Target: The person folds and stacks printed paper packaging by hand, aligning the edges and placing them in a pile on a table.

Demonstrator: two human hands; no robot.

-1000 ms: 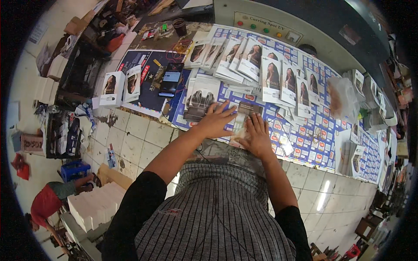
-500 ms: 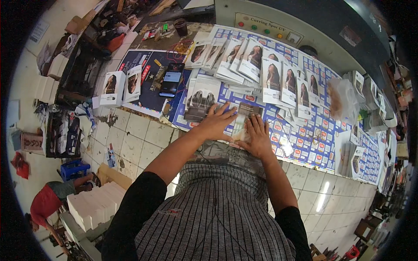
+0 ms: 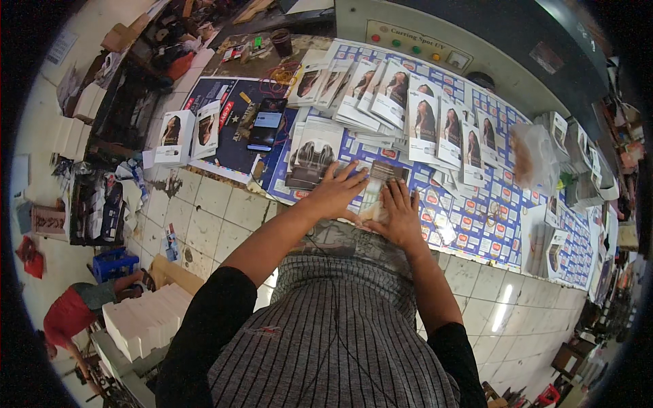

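My left hand (image 3: 338,195) lies open, fingers spread and pointing up and to the right, with its fingertips near a leaflet (image 3: 389,171) with a dark upper strip. On that leaflet's right part rests my right hand (image 3: 400,215), flat, its fingers stretched out. The thumbs come close together at the table's near edge. Left of my left hand is a stack of leaflets (image 3: 314,160), the top one showing a dark picture of rounded shapes. The lower part of the leaflet under my hands is partly hidden.
Piles of folded leaflets (image 3: 425,122) fan out beyond my hands on blue printed sheets (image 3: 476,224). A phone (image 3: 266,129), two leaflet stacks (image 3: 173,139) and a cup (image 3: 281,42) are at left. A plastic bag (image 3: 537,160) lies right. A machine (image 3: 415,34) stands behind; another person (image 3: 71,313) bends at lower left.
Both hands stay in almost the same place, flat over the leaflet, with only a slight shift of the fingers. The other person at lower left has moved a little.
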